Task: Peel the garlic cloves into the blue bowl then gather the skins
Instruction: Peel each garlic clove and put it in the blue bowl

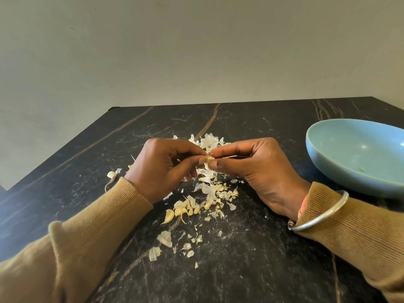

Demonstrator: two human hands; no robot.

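Garlic clove (208, 159) is held up off the table (262, 259), well left of the bowl (328, 162), between both hands. Left hand (161, 169) pinches it with thumb and forefinger. Right hand (258, 169) nips at its tip, fingers curled in, most likely picking at the skin. Too small to tell whether any skin is lifting.

Bowl is blue and almost bare inside. One pale speck (361, 169) sits low on its inner wall, perhaps a bit of garlic. No peeled cloves show in the part in view; its right side is cut off.

Skins (209, 189) lie loosely scattered left of the bowl, under and around the hands, with flakes trailing toward the person. Several cloves (183, 209) sit among them, nearer the person; they look unpeeled or half done. A stray clove (112, 174) lies farther left of the bowl, past the left wrist.

Judgement: peeling is under way with little delivered. Most cloves remain to be done, and gathering the skins has not begun.
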